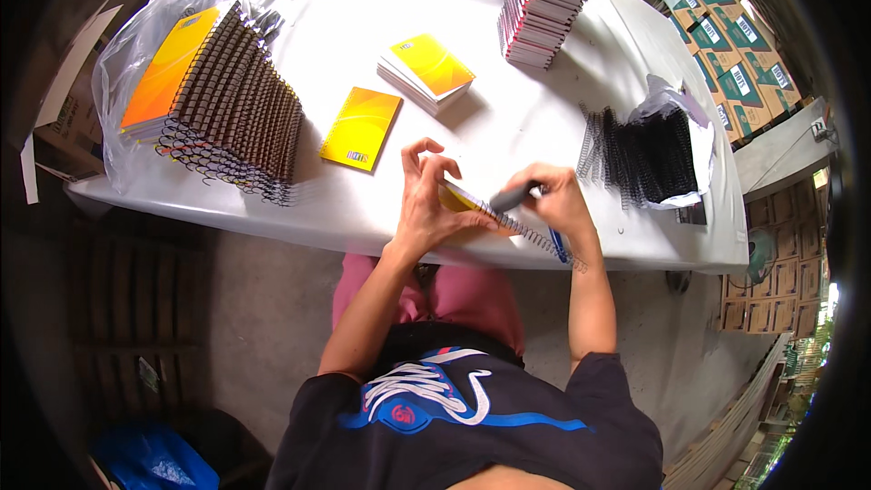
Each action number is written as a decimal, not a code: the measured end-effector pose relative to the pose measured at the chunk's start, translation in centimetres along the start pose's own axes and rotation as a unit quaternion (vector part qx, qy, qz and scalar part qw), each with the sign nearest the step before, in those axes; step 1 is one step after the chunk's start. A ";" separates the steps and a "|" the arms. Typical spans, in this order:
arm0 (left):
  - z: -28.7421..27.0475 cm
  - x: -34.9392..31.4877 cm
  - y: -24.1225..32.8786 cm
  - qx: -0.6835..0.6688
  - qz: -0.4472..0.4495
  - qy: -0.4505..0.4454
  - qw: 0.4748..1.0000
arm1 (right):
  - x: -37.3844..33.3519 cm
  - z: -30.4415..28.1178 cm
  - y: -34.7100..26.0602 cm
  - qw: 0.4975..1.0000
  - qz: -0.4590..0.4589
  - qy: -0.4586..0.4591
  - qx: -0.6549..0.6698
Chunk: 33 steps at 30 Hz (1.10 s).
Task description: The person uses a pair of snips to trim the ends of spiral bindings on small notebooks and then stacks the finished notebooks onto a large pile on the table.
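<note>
My left hand [423, 202] is closed around a small yellow-orange notebook [467, 202], tilted up on edge over the table's front edge. A dark wire coil [537, 236] runs along the notebook's edge and sticks out past its right end. My right hand [560, 205] grips a dark grey tool [515, 197] against the coil side; its exact kind is blurred. A blue piece [558, 245] shows below that hand, beside the loose coil end. Just beyond my left hand lies a yellow notebook [361, 129], flat on the table.
Coil-bound notebooks [231, 104] stand stacked at the left by a clear plastic bag [118, 95]. Farther back are a short notebook pile [425, 71] and a tall red-edged stack [549, 4]. Loose black coils [649, 154] lie at the right on the white-covered table [318, 45]. Cartons [735, 54] stand beyond.
</note>
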<state>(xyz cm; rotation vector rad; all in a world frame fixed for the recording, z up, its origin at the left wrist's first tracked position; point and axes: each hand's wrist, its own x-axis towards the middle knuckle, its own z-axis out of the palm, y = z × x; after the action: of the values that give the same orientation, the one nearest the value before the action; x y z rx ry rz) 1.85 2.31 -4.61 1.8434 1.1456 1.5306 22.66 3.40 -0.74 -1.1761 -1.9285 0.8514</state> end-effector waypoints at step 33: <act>0.5 0.4 -1.0 -0.087 -0.080 -0.023 0.993 | 4.6 1.7 -1.9 0.981 0.038 0.006 -0.192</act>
<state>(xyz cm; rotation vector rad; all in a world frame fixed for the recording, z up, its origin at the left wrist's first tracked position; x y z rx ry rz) 2.06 3.28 -5.35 1.6241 1.0754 1.4416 18.90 6.59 0.91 -1.4808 -2.1093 0.5177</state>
